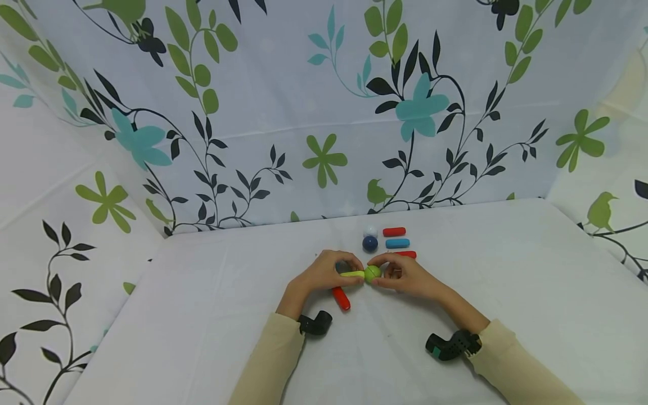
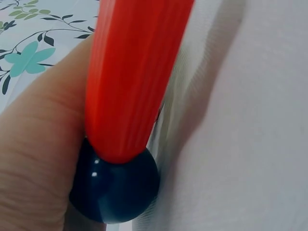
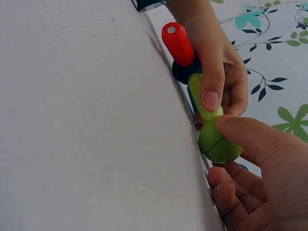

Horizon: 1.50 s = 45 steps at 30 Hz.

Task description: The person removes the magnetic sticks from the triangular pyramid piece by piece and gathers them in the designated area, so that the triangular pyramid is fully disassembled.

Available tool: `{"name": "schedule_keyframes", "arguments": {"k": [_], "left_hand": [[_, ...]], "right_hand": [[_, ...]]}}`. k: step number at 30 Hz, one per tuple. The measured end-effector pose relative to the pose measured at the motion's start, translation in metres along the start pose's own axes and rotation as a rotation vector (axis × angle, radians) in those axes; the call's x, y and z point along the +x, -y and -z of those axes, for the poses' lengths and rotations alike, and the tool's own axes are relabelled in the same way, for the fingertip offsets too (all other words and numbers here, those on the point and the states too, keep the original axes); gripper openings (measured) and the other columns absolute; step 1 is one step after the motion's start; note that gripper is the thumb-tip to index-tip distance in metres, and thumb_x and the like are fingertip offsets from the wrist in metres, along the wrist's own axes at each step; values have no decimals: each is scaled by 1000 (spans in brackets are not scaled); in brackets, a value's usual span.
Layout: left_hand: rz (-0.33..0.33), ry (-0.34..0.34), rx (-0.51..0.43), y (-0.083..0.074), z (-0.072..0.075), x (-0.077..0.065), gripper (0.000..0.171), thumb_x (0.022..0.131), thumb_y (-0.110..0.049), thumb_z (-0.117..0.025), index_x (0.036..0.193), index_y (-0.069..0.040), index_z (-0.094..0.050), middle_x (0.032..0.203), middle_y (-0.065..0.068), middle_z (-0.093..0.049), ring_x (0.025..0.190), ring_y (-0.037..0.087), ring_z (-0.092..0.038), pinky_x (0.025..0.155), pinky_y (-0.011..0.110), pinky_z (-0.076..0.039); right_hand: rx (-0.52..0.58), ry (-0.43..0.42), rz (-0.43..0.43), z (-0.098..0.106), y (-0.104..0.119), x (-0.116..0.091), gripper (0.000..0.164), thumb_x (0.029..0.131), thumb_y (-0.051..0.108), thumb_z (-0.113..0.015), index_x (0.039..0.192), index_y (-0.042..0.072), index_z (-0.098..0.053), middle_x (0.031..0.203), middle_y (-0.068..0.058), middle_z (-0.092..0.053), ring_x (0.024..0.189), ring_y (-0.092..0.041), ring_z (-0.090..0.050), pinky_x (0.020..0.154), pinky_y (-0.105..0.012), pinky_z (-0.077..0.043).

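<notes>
My left hand (image 1: 323, 274) pinches a yellow-green rod (image 1: 352, 274) between thumb and fingers. Between my right hand's (image 1: 412, 277) thumb and fingers is a green ball (image 1: 372, 274) with a groove across it. Rod and ball meet end to end, as the right wrist view also shows. Beside the left hand, a red rod (image 1: 341, 298) points toward the person. Its far end meets a dark blue ball (image 2: 115, 187), which the left fingers partly hide. In the right wrist view the yellow-green rod extends from near that same ball.
Beyond the hands on the white table (image 1: 228, 315) lie a white ball (image 1: 370, 230), another dark blue ball (image 1: 370, 243), a red rod (image 1: 394, 232), a blue rod (image 1: 397, 243) and a second loose red rod (image 1: 408, 254). A leaf-patterned cloth (image 1: 273, 101) hangs behind.
</notes>
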State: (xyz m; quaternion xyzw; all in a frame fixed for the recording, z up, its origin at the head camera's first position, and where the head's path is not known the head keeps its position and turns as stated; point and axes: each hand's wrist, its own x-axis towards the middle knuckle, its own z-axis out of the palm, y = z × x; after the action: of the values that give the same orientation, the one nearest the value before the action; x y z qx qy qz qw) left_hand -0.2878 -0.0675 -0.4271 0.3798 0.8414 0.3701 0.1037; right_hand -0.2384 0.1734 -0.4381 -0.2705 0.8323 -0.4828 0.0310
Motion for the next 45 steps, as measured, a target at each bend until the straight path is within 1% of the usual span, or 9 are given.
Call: {"name": "schedule_keyframes", "arguments": {"k": [5, 11, 14, 19, 24, 28, 31, 39, 45], "left_hand": [[-5, -3, -4, 0, 1, -1, 17, 86, -22, -73, 101, -13, -72, 89, -7, -70, 91, 9, -59, 91, 31, -46], [-11, -3, -7, 0, 2, -3, 17, 86, -19, -72, 102, -11, -72, 89, -6, -69, 91, 8, -58, 90, 29, -46], [-24, -7, -4, 1, 3, -4, 17, 86, -18, -72, 101, -11, -72, 89, -5, -69, 90, 9, -58, 89, 28, -47], [-41, 0, -14, 5, 5, -4, 15, 85, -13, -69, 100, -12, -73, 94, -3, -70, 91, 11, -57, 89, 29, -47], [-31, 9, -39, 8, 5, -5, 16, 87, -14, -68, 102, -12, -73, 100, -3, -70, 96, 12, -57, 92, 30, -46], [-36, 12, -56, 10, 4, -4, 17, 87, -16, -69, 103, -12, -74, 102, -2, -70, 98, 13, -58, 94, 31, -45], [-46, 16, -65, 10, 3, -3, 17, 87, -16, -70, 104, -12, -74, 103, -2, -70, 99, 13, -58, 95, 31, -45], [-38, 20, -90, 6, 3, -4, 17, 89, -19, -70, 103, -12, -74, 103, -1, -70, 102, 13, -58, 97, 32, -44], [-22, 16, -92, 5, 2, -4, 17, 88, -20, -71, 103, -13, -74, 104, -2, -70, 104, 12, -58, 98, 33, -44]], "right_hand": [[0, 14, -1, 0, 1, 1, 36, 88, 12, -72, 121, 3, -63, 107, -10, -64, 80, -17, -57, 66, -21, -48], [1, 44, 0, 0, 3, 3, 38, 89, 14, -71, 124, 2, -61, 107, -10, -64, 82, -18, -57, 67, -21, -49], [-20, 58, -9, 0, 3, 4, 39, 90, 15, -71, 125, 3, -60, 108, -9, -63, 84, -19, -57, 70, -21, -50], [-41, 52, -16, 0, 4, 6, 38, 91, 14, -69, 126, 3, -59, 109, -8, -62, 85, -18, -56, 70, -22, -49], [-59, 3, -6, -1, 3, 7, 40, 89, 13, -71, 126, 3, -59, 112, -9, -63, 84, -17, -58, 72, -22, -50], [-72, -69, 2, -3, 2, 7, 41, 87, 12, -73, 125, 2, -60, 115, -11, -62, 79, -14, -59, 71, -21, -50], [-71, -104, 10, -4, 2, 7, 42, 86, 11, -74, 124, 1, -60, 116, -12, -61, 74, -12, -58, 69, -21, -49], [-106, -148, 16, -4, 0, 9, 39, 86, 8, -74, 122, 3, -61, 113, -13, -61, 67, -11, -53, 57, -21, -45], [-108, -149, 3, -5, 1, 11, 39, 86, 7, -73, 123, 4, -61, 116, -15, -58, 64, -11, -50, 56, -21, -43]]}}
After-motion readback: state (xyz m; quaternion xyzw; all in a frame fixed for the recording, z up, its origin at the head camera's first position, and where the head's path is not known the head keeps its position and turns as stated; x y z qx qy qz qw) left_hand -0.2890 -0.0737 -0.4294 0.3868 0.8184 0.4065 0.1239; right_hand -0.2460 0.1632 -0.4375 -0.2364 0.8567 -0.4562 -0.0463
